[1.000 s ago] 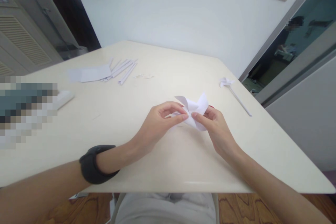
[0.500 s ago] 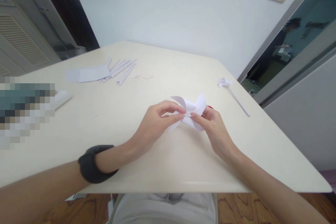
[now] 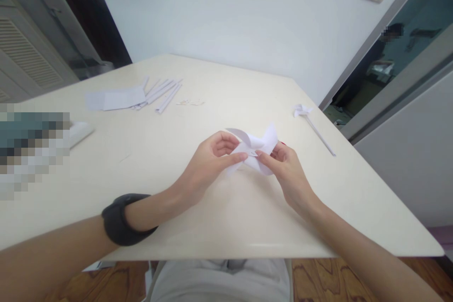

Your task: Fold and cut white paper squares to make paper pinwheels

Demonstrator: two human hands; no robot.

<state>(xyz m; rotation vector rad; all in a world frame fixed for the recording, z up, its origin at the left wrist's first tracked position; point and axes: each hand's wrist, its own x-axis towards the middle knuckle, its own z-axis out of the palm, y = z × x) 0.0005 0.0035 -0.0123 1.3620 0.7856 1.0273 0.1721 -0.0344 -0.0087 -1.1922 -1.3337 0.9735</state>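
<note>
A white paper pinwheel (image 3: 256, 141) with curled blades is held up over the near part of the table. My left hand (image 3: 208, 163) grips it from the left, thumb pressed near the centre and fingers curled behind the paper. From the right, my right hand (image 3: 292, 165) pinches it, its thumb also close to the centre. A small pale piece shows between the two thumb tips; its kind is too small to tell. Something red (image 3: 282, 143) peeks out behind my right fingers, mostly hidden.
On the cream table (image 3: 226, 226) lie white paper sheets (image 3: 122, 98), several rolled paper sticks (image 3: 161, 92) and small thin bits (image 3: 190, 102). A pinwheel on a stick (image 3: 320, 134) rests at the right. A white roll (image 3: 80, 133) is at the left. One person (image 3: 380, 56) is beyond the doorway.
My left index finger has drawn back from the pinwheel's centre to behind the paper, while the thumb stays in front. My right hand keeps nearly the same grip.
</note>
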